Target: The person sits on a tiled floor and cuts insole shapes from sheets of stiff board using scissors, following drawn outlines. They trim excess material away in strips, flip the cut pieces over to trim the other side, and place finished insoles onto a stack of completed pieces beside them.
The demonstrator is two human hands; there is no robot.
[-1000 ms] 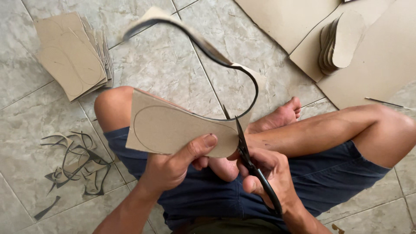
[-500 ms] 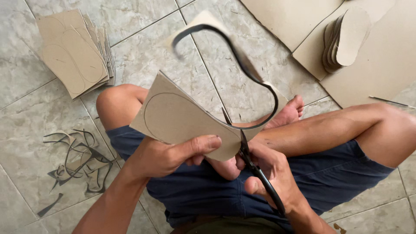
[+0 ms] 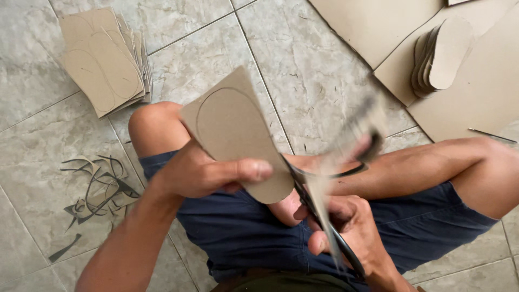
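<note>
While scissors point(image 3: 324, 227) cut, cardboard point(image 3: 232, 135) turned, offcut point(image 3: 351, 140) seemingly blurred.

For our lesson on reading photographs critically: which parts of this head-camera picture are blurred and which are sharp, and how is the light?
Head view: the thin offcut strip of brown cardboard is smeared by motion blur; the black scissors are slightly soft; the stack of brown cardboard sheets with traced soles and the grey tiled floor are sharp; light is soft, even, without glare.

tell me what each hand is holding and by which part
The left hand pinches the cardboard sole piece by its lower edge; the right hand grips the black scissors by the handles.
</note>
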